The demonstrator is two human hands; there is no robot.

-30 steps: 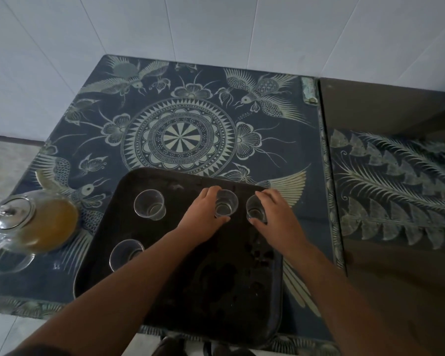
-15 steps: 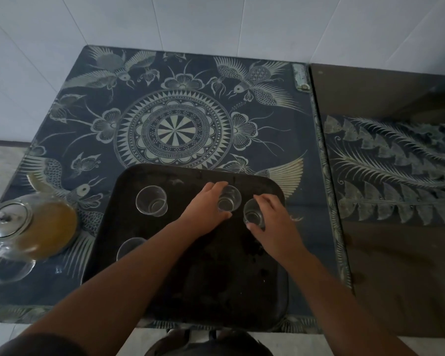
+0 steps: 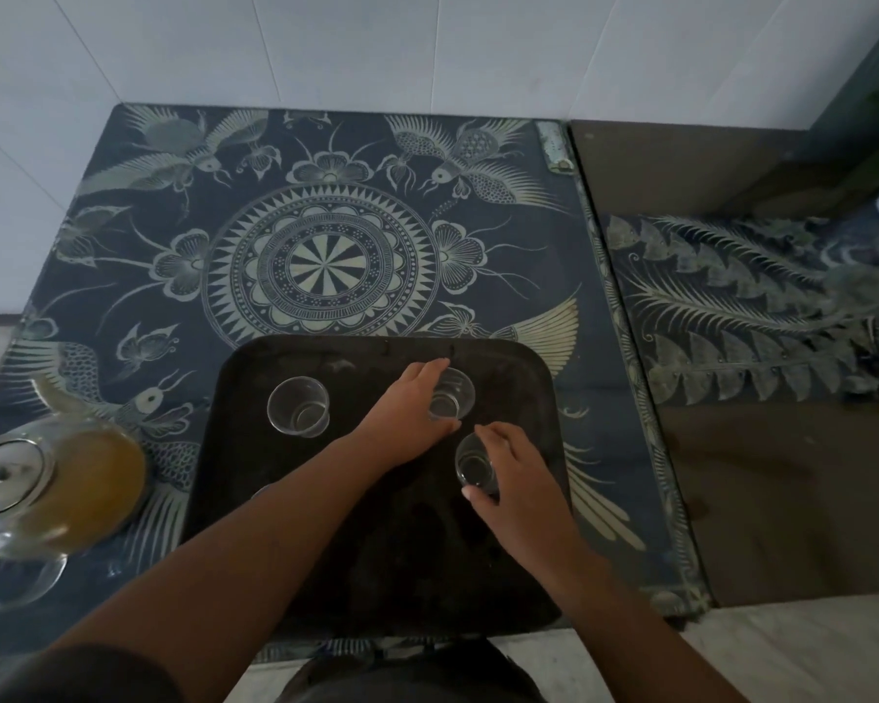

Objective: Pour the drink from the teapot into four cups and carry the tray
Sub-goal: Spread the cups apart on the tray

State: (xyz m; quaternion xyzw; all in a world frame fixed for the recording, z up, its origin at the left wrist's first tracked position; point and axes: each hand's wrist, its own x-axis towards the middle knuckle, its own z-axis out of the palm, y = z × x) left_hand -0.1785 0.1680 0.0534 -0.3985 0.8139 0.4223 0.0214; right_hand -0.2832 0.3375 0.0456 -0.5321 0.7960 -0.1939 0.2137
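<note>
A dark tray [image 3: 366, 565] lies on the patterned table near its front edge. Clear glass cups stand on it. My left hand [image 3: 407, 423] grips the far cup [image 3: 452, 395] near the tray's back middle. My right hand [image 3: 516, 487] holds another cup [image 3: 473, 461] closer to me, at the tray's right. A third cup [image 3: 298, 405] stands free at the back left. My left forearm hides almost all of a fourth cup [image 3: 262, 492]. The glass teapot [image 3: 52, 492], filled with amber drink, sits left of the tray, lid on, handle toward me.
The table [image 3: 321, 261] has a dark blue top with pale bird and mandala patterns and backs onto a white tiled wall. A second dark, glossy table [image 3: 742, 398] adjoins on the right. Pale floor shows at the front and left.
My right hand has drawn its cup toward me and away from the cup in my left hand. The view has shifted, so the tray and teapot sit differently in frame.
</note>
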